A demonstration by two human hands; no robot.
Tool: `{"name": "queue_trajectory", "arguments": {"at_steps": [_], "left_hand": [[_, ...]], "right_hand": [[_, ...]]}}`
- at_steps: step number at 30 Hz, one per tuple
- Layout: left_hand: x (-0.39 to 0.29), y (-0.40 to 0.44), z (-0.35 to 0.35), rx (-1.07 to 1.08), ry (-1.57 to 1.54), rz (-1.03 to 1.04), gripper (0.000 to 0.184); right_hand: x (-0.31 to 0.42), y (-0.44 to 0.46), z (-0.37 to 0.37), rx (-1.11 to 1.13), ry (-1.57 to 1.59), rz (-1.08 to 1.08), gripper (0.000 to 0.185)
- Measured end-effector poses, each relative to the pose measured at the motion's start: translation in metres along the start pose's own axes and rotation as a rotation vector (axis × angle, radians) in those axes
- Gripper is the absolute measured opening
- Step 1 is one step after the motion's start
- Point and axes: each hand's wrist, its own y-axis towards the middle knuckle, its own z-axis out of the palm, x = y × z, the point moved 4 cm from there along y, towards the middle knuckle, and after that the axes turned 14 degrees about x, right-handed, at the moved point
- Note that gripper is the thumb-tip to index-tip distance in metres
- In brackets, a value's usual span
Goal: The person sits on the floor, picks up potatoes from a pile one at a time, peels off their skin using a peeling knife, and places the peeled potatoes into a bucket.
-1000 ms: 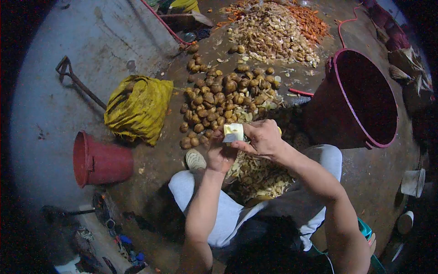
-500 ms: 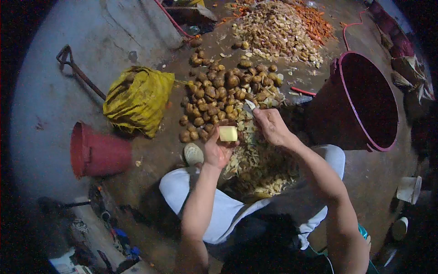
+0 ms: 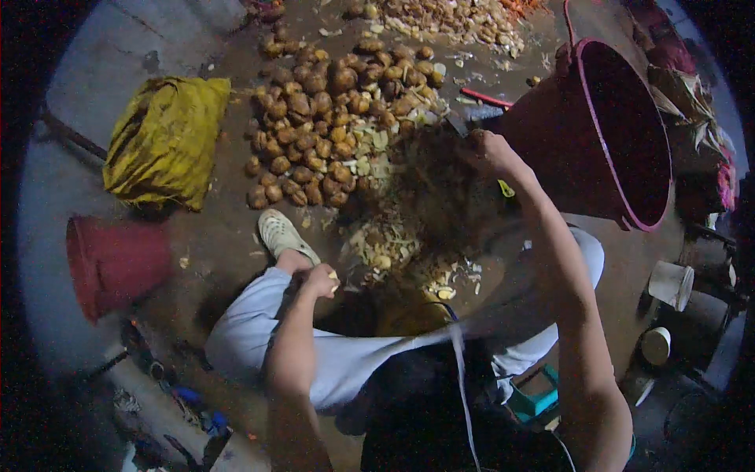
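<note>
My left hand (image 3: 318, 281) is closed near my left shoe, low over the floor. A peeled pale yellow potato (image 3: 334, 282) shows partly at its fingers; the rest is hidden by the hand. Further forward on the right, my right hand (image 3: 491, 153) grips a knife (image 3: 456, 124), its blade pointing up and left and its handle hidden in my fist. Ahead of my hands lies a heap of brown unpeeled potatoes (image 3: 303, 118). Peelings (image 3: 381, 244) are scattered on the floor between my legs.
A large dark red tub (image 3: 543, 118) leans open beside my right arm. On the left are a yellow sack (image 3: 165, 141) and a red bucket (image 3: 118, 263). Pale pieces (image 3: 456, 20) are heaped at the far end. A white container (image 3: 671, 285) stands at the right.
My view has shifted, so the floor things appear further left and higher. My left hand has drawn down and back with the peeled potato; my right hand has moved forward and right, holding the knife.
</note>
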Motion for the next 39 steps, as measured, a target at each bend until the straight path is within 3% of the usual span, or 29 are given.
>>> {"name": "queue_trajectory", "arguments": {"at_steps": [2, 4, 6, 8, 11, 13, 14, 17, 20, 22, 25, 27, 29, 30, 32, 34, 36, 37, 39], "left_hand": [[0.005, 0.015, 0.001, 0.081, 0.008, -0.070, 0.036], [0.003, 0.033, 0.010, 0.034, 0.306, 0.141, 0.040], [-0.009, 0.040, 0.020, 0.103, 0.258, 0.184, 0.042], [-0.039, 0.026, 0.034, 0.278, -0.004, 0.165, 0.044], [-0.059, 0.038, 0.025, 0.230, -0.061, 0.152, 0.043], [-0.062, 0.059, -0.001, -0.104, 0.128, 0.268, 0.041], [-0.061, 0.073, -0.012, -0.103, 0.130, 0.261, 0.041], [-0.065, 0.105, -0.070, -0.313, -0.196, 0.357, 0.035], [-0.084, 0.122, -0.139, -0.502, -0.196, 0.368, 0.031], [-0.098, 0.110, -0.179, -0.602, -0.381, 0.202, 0.043], [-0.008, 0.214, -0.258, -0.756, -0.318, 0.295, 0.053], [-0.035, 0.198, -0.277, -0.923, -0.123, 0.214, 0.067], [-0.079, 0.165, -0.281, -1.017, 0.023, 0.120, 0.081], [-0.094, 0.160, -0.281, -0.835, -0.190, 0.190, 0.084], [-0.094, 0.175, -0.284, -0.790, -0.288, 0.066, 0.077], [-0.056, 0.220, -0.300, -0.784, -0.215, 0.076, 0.074], [-0.065, 0.216, -0.296, -0.786, -0.142, 0.084, 0.070], [-0.096, 0.179, -0.281, -0.742, -0.144, 0.011, 0.069], [-0.097, 0.179, -0.278, -0.784, -0.017, -0.034, 0.064]], "right_hand": [[-0.037, 0.018, 0.026, 0.200, -0.061, 0.049, 0.031], [-0.067, 0.031, 0.061, 0.292, -0.074, 0.073, 0.032], [-0.095, 0.047, 0.102, 0.319, -0.044, 0.074, 0.033], [-0.108, 0.062, 0.150, 0.321, 0.005, 0.059, 0.035], [-0.110, 0.088, 0.223, 0.331, 0.070, 0.023, 0.038], [-0.095, 0.105, 0.263, 0.358, 0.079, 0.006, 0.041], [-0.086, 0.111, 0.277, 0.381, 0.070, 0.005, 0.043], [-0.039, 0.125, 0.304, 0.427, -0.049, 0.087, 0.050], [-0.025, 0.141, 0.310, 0.402, -0.184, 0.174, 0.063], [-0.021, 0.141, 0.310, 0.394, -0.178, 0.171, 0.064], [-0.026, 0.146, 0.311, 0.449, -0.193, 0.148, 0.061], [-0.023, 0.144, 0.302, 0.487, -0.200, 0.140, 0.057], [-0.007, 0.128, 0.266, 0.587, 0.006, 0.237, 0.060], [-0.015, 0.124, 0.264, 0.575, 0.003, 0.254, 0.060], [-0.035, 0.118, 0.258, 0.462, 0.023, 0.171, 0.059], [-0.051, 0.121, 0.254, 0.429, 0.050, 0.101, 0.065], [-0.059, 0.117, 0.240, 0.374, 0.261, 0.188, 0.060], [-0.059, 0.117, 0.236, 0.367, 0.259, 0.186, 0.060], [-0.064, 0.118, 0.231, 0.301, 0.303, 0.261, 0.052]]}}
